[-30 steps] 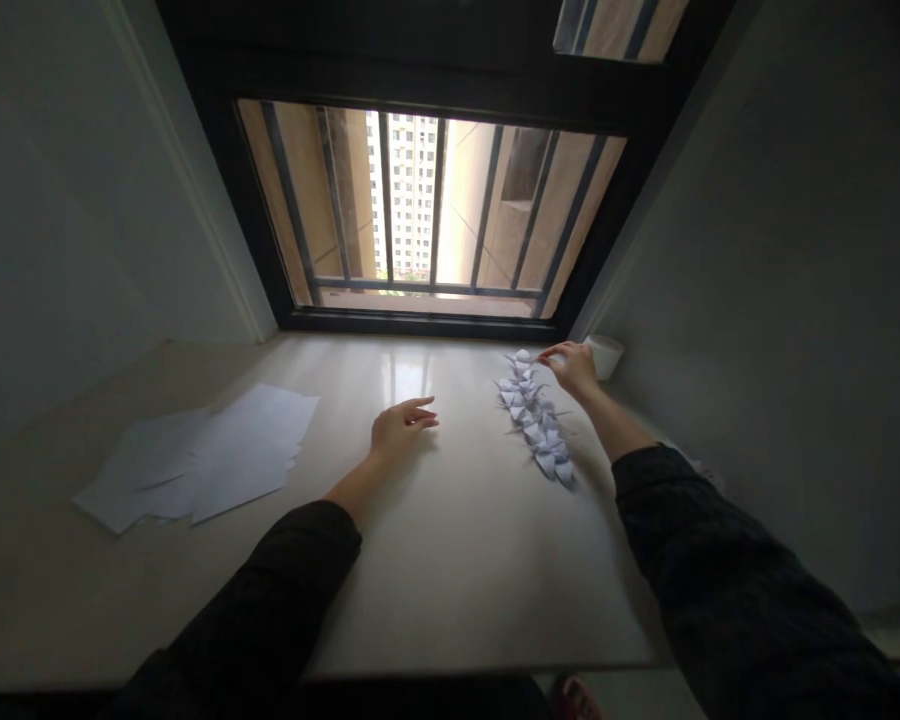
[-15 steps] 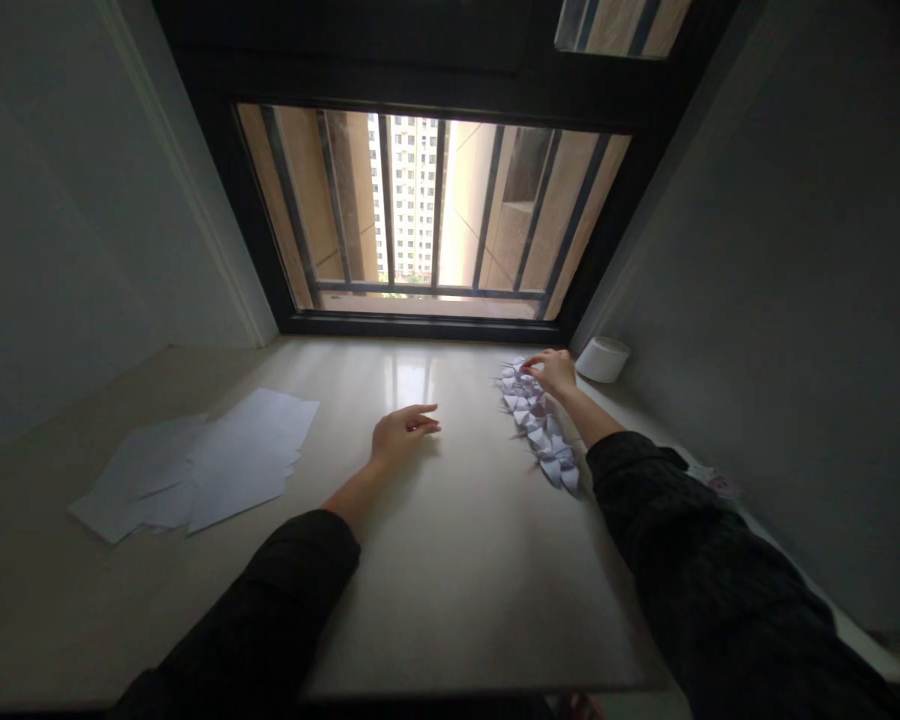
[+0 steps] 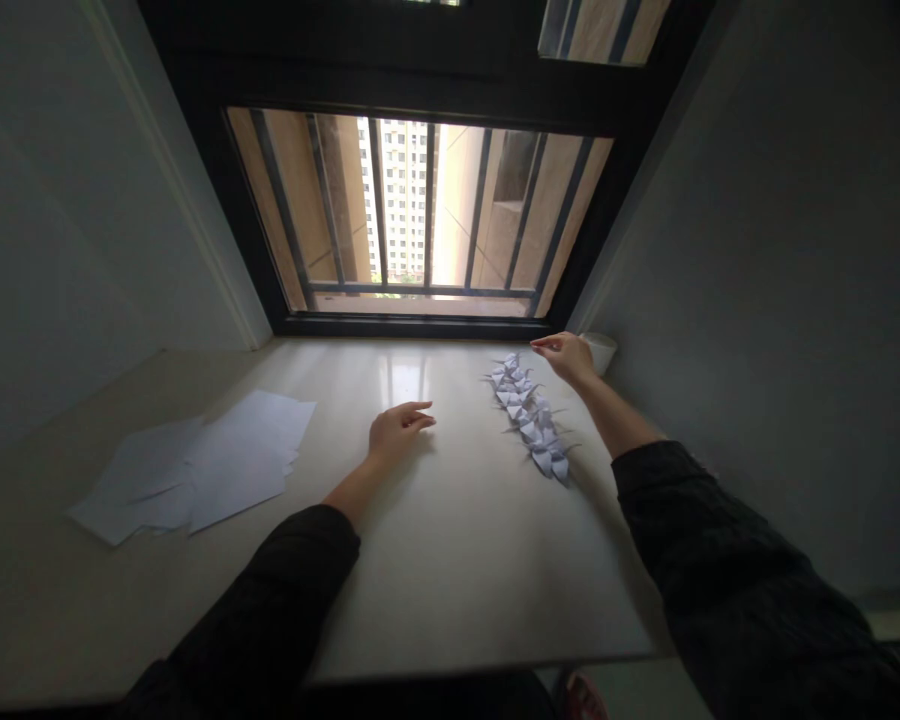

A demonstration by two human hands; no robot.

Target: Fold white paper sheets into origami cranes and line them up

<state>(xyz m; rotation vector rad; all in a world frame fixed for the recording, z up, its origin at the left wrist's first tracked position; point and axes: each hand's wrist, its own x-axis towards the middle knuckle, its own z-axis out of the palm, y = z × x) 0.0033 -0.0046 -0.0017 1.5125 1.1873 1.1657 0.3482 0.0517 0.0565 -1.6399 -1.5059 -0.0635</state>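
Folded white paper cranes [image 3: 526, 405], several of them, stand packed in a long slanting cluster on the pale sill, their thin points sticking out at the sides. My right hand [image 3: 566, 358] hovers just beyond the upper right end of this cluster, apart from it. Its fingers stretch left with a small gap at the tips, and I see nothing held. My left hand [image 3: 399, 430] rests near the middle of the sill, thumb and fingers apart and empty. Loose white paper sheets [image 3: 251, 450] lie in an overlapping pile at the left.
A white roll or cup [image 3: 601, 352] stands in the right back corner, partly behind my right hand. The dark window frame [image 3: 412, 325] closes off the back, with bars outside. Grey walls [image 3: 757, 300] flank the sill [image 3: 457, 590], whose front edge is near me.
My right hand has moved off the cranes, up and to the right, towards the white roll or cup. The cranes stay on the sill. The left hand keeps its pose; the view shifts slightly.
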